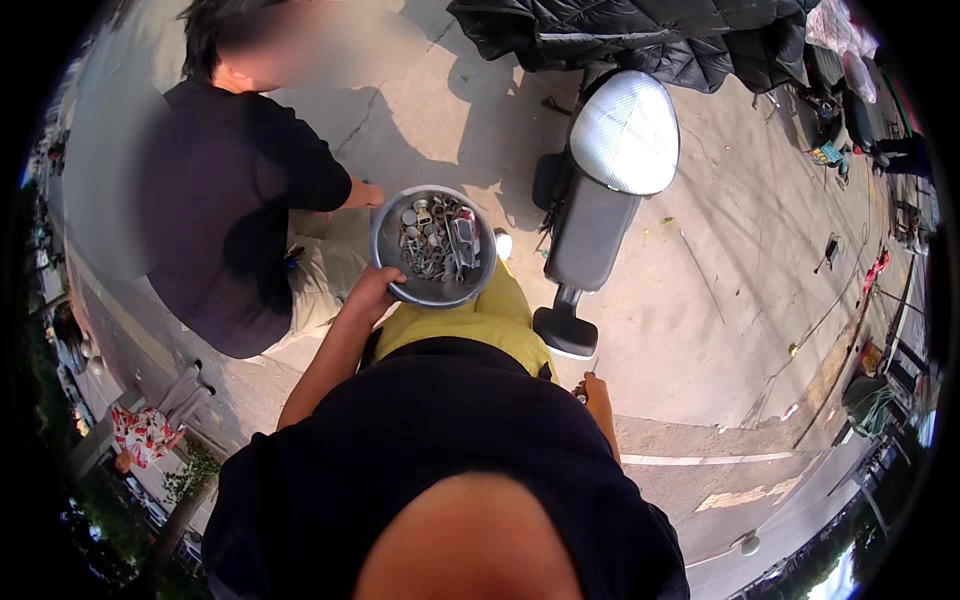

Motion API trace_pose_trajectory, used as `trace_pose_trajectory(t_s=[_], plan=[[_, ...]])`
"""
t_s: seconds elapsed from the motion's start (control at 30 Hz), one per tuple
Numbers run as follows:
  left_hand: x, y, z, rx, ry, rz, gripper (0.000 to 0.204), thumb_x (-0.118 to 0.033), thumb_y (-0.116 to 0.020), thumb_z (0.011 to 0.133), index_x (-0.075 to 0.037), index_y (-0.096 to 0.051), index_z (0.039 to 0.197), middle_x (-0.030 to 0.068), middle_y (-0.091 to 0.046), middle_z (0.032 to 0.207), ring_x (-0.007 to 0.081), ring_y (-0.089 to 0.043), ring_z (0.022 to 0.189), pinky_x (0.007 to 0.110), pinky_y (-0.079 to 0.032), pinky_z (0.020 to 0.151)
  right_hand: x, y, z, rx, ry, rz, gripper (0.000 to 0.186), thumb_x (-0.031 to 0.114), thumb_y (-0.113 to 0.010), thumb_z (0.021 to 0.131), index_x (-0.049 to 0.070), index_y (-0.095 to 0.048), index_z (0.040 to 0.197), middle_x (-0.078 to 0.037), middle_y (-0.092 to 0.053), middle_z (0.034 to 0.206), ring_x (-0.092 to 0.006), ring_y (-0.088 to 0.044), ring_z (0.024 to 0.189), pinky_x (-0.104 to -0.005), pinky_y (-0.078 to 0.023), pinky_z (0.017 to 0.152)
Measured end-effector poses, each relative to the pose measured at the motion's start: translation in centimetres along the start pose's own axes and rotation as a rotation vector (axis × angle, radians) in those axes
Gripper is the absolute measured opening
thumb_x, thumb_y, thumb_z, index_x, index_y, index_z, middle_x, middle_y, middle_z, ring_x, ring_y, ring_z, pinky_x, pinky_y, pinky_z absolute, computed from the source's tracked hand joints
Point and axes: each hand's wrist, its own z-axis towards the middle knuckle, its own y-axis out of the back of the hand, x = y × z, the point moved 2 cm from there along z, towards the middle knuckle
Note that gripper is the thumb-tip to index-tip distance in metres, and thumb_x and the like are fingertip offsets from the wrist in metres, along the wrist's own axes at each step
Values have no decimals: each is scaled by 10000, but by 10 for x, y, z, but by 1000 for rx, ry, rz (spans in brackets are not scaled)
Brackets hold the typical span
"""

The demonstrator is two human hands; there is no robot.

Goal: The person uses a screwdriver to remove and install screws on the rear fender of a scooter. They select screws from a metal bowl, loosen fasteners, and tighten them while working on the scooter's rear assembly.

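A round grey metal bowl (440, 293) carries a loose heap of small metal pieces (428, 238), among them round discs and rings, with a clear packet (464, 238) showing a bit of red at the right side of the heap, while the bowl's near inner wall is bare. Below spreads pale, cracked pavement (690, 330) in sun and shadow, on which a scooter (588, 235) stands. Well to the scooter's right, a thin stick (703, 272) and a few small yellowish scraps (793, 350) lie scattered, too small to identify.
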Motion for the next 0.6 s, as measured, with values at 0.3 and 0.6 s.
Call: trace_pose_trajectory(t_s=[0.3, 0.6], plan=[[-128, -144, 86, 247, 43, 457, 274, 5, -581, 741, 20, -564, 1014, 73, -621, 846, 167, -630, 724, 316, -541, 642, -49, -14, -19, -50, 112, 837, 368, 385, -543, 911, 21, -507, 957, -83, -506, 619, -204, -509, 486, -321, -411, 416], [-134, -265, 166, 522, 194, 1008, 470, -10, -544, 739, -12, -468, 1203, 85, -600, 956, 187, -632, 795, 349, -572, 680, 5, -113, -165, -350, 547, 1394, 201, 171, -646, 886, 99, -459, 873, -9, -480, 682, -127, -492, 591, -258, -425, 512]])
